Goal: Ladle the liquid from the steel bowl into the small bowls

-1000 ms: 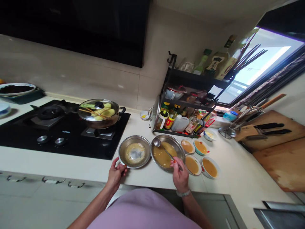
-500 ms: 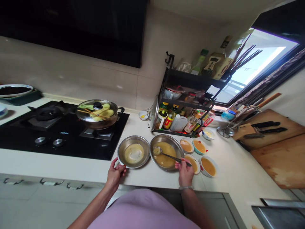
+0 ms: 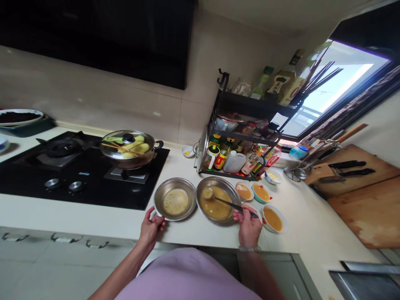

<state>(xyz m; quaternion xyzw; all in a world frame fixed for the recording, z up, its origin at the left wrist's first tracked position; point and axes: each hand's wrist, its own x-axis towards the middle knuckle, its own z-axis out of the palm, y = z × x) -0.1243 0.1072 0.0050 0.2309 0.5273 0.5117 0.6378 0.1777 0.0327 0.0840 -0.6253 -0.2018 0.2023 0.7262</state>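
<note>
My left hand (image 3: 151,227) pinches the near rim of a steel bowl (image 3: 158,193), which has pale yellow liquid with small specks in it. Touching that bowl on its right is a second steel bowl (image 3: 229,189) of yellow-brown liquid. My right hand (image 3: 249,227) is closed round the dark handle of a ladle (image 3: 225,203). The ladle's round head rests in the liquid at the left of the second bowl. Beside and partly behind my right hand stand small bowls of orange-brown liquid, among them a white bowl (image 3: 283,214) and a teal bowl (image 3: 255,193).
A lidded pan (image 3: 128,160) with green and yellow food sits on the black hob (image 3: 103,196). A spice rack (image 3: 243,134) full of bottles stands behind the bowls. Knives in a block (image 3: 321,171) and wooden cutting boards (image 3: 365,208) are at the right.
My right hand has shifted a little to the right with the ladle, and the ladle's head has turned slightly. The liquid in the left bowl looks calmer. My left hand has stayed put.
</note>
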